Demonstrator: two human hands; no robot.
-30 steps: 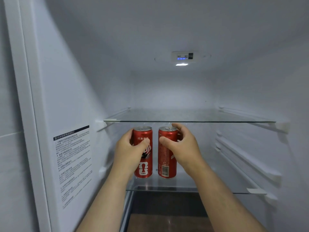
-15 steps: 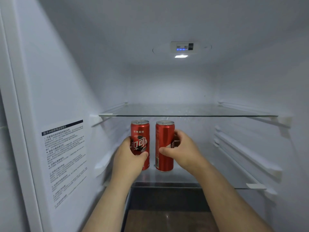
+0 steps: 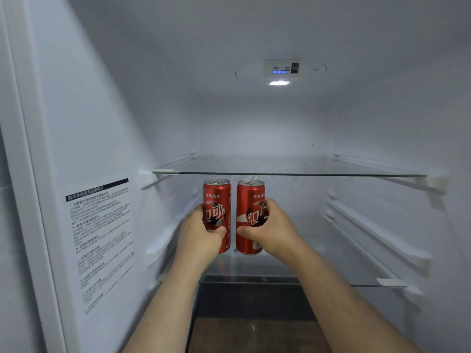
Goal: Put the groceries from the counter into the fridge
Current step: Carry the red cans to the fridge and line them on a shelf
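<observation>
Cans of cola are held upright and side by side, just beneath the upper glass shelf (image 3: 331,174), one in each hand. The left can (image 3: 216,196) is grasped by the left hand (image 3: 201,238), with the fingers wrapped round its middle and the thumb laid across the front. The right can (image 3: 248,197) is grasped the same way by the right hand (image 3: 276,231). Both are kept vertical and almost touching, seemingly so that they can be set down together as a neat pair.

Their tops lie just below the front edge of the upper shelf, so only a slim gap is left overhead. Further below it a lower glass shelf (image 3: 344,277) is seen, and the cans are judged to be meant for it. Whether their bases already rest on it cannot be told.

Shelf rails (image 3: 377,233) are fixed to the right wall below the upper shelf. A printed label (image 3: 100,240) is stuck to the left wall beside it, and a lit control panel (image 3: 281,70) is set in the ceiling above it. The upper shelf's edge is judged the main obstacle, since it could be knocked if the cans are raised.
</observation>
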